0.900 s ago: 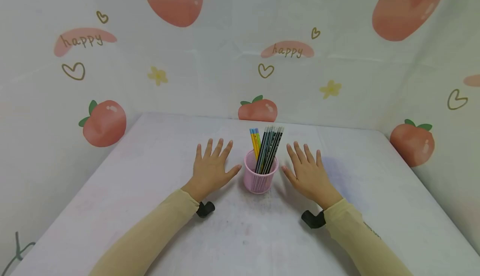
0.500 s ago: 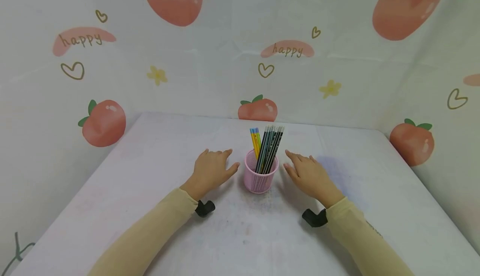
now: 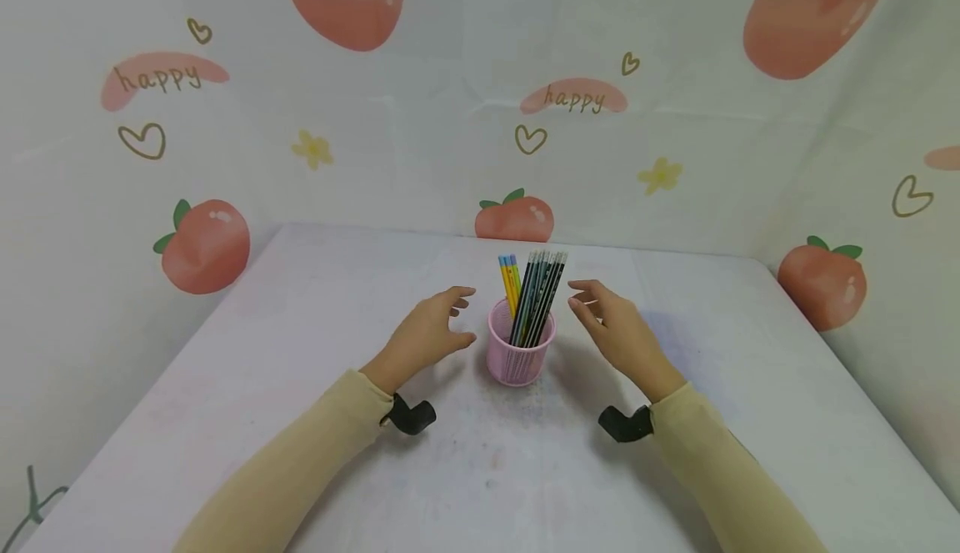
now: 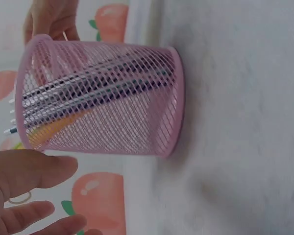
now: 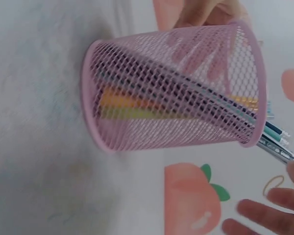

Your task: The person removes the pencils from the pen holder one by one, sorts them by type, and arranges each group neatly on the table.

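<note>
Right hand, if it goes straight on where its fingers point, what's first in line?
Probably the dark pencils, which lean toward the right hand from the pink mesh cup; depth is unclear, so it could pass behind them.

A white tabletop (image 3: 480, 503) carries faint pinkish smudges, small dark specks toward its near edge and a bluish patch (image 3: 667, 338) toward its right edge. Behind its far edge rises a white printed backdrop (image 3: 450, 61). A leafy red peach print (image 3: 514, 221) meets the middle of that edge; another (image 3: 206, 248) sits off the far left corner, a third (image 3: 822, 290) off the far right one. Higher up are two large red fruit prints, pink strokes lettered "happy" (image 3: 574, 98), outlined hearts and two yellow flowers (image 3: 661, 176). Beside the near left corner, green lines (image 3: 34, 507) branch.
</note>
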The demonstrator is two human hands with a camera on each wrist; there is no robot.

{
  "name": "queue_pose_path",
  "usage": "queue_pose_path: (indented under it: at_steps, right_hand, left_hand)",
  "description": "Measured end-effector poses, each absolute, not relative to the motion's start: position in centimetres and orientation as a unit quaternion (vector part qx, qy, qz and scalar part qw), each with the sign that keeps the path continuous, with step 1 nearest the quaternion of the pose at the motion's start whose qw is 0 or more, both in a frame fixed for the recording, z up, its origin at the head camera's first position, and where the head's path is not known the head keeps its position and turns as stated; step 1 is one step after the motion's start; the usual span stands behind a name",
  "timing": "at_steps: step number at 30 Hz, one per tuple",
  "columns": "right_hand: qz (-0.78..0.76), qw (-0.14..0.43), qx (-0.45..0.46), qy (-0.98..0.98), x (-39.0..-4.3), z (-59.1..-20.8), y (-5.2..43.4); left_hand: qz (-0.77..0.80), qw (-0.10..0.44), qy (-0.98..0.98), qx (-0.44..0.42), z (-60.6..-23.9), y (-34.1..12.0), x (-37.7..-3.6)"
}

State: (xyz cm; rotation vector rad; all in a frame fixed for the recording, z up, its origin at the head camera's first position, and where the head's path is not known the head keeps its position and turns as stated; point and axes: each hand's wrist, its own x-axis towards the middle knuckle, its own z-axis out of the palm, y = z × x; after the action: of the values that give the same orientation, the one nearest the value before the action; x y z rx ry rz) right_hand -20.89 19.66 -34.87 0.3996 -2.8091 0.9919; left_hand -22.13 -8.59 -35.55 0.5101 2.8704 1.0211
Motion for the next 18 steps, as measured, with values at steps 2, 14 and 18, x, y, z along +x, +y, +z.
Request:
queue_pose_path:
  at_steps: [2, 14, 18]
  right_hand:
    - [0.373, 0.08, 0.131, -0.915, -21.1, -34.8, 19.6]
    - [0.549, 0.108, 0.125, -0.819, -22.2, -34.8, 18.7]
    - [0.626, 0.081, 0.126, -0.765, -22.5, -35.1, 18.3]
  left_hand:
    - [0.375, 0.055, 0.911, 0.165, -35.6, -8.6, -22.2]
    - [0.553, 0.142, 0.806, 0.155, -37.4, -7.6, -22.9]
    - [0.579, 0.14, 0.787, 0.159, -38.1, -7.1, -22.8]
